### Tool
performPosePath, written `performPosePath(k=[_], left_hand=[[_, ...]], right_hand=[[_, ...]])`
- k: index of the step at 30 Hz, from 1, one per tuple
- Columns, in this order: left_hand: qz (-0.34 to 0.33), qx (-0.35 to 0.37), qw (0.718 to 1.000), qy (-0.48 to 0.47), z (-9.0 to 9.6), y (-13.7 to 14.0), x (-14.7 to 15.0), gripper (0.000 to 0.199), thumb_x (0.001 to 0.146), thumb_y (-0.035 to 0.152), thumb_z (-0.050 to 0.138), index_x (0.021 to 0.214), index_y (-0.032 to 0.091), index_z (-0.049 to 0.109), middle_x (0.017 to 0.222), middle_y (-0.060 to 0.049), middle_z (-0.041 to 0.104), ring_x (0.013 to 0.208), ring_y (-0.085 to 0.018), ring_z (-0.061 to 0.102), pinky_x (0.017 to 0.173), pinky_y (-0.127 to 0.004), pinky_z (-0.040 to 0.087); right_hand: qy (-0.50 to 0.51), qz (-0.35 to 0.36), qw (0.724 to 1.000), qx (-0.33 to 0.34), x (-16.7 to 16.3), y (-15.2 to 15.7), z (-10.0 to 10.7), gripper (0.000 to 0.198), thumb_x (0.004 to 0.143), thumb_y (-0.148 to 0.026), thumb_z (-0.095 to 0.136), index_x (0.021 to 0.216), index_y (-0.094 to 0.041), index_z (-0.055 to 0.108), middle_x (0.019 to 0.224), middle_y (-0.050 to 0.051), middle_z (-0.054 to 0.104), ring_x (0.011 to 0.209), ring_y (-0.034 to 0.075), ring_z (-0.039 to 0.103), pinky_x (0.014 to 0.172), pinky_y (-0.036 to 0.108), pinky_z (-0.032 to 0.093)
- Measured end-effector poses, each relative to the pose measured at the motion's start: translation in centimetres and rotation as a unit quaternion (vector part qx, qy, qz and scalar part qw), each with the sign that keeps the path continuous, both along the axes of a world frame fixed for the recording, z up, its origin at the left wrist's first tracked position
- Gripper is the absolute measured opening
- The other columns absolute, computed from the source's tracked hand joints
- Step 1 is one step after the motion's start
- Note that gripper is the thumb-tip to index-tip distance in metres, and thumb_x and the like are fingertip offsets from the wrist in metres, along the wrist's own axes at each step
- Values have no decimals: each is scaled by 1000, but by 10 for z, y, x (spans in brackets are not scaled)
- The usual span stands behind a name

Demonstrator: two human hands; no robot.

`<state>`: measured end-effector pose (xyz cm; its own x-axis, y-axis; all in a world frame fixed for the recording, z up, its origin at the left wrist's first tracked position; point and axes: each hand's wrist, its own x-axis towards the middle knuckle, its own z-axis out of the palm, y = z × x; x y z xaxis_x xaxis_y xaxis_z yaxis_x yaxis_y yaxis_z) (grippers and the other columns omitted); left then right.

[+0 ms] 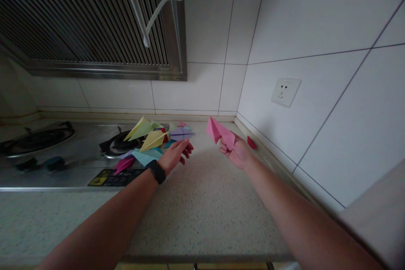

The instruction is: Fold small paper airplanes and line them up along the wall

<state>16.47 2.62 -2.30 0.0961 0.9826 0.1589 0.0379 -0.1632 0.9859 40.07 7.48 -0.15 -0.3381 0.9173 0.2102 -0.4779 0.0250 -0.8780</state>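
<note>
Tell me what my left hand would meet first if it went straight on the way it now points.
Likely the pink folded-paper plane held in your right hand, ahead and to the right of your left hand. Depth is unclear, so it might pass beneath the plane instead.

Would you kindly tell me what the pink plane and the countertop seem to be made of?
Pink plane: apparently matte paper, given its thin sheet and crisp folds.
Countertop: perhaps stone or stone-like composite, low-sheen, given its fine speckles.
</note>
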Motion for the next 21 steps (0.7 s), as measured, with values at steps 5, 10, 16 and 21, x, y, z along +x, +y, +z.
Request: performPosePath(k=[5, 10, 16, 21], left_hand=[[-27, 2, 1000, -5, 4, -4, 2, 45, 85, 57, 48, 84, 14, 60, 78, -5, 54, 67, -13, 54, 46, -20, 40], [-32, 8, 999, 1, 4, -4, 3, 42, 85, 55, 50, 83, 14, 60, 76, -4, 53, 65, -13, 53, 45, -20, 40], [-34, 7, 999, -3, 3, -2, 2, 41, 84, 55, 50, 83, 15, 61, 76, -4, 54, 64, -12, 53, 45, -19, 39], [-51, 14, 999, -4, 2, -2, 2, 41, 86, 54, 49, 84, 14, 60, 75, -3, 53, 64, -12, 53, 45, -19, 39]], right_hand=[[-14, 17, 1000, 4, -2, -7, 5, 8, 72, -20, 58, 73, -21, 50, 58, -4, 40, 50, 10, 33, 48, 25, 26], [-49, 30, 998, 17, -3, -13, 10, 9, 74, -24, 54, 70, -21, 46, 60, -3, 36, 52, 11, 32, 50, 25, 28], [-107, 28, 994, 22, -3, -12, 7, 21, 77, -31, 47, 61, -22, 35, 58, -2, 32, 52, 14, 32, 51, 29, 32], [-77, 71, 994, 6, -2, -11, 4, 21, 80, -28, 43, 60, -21, 42, 55, -2, 33, 50, 13, 32, 51, 28, 31]])
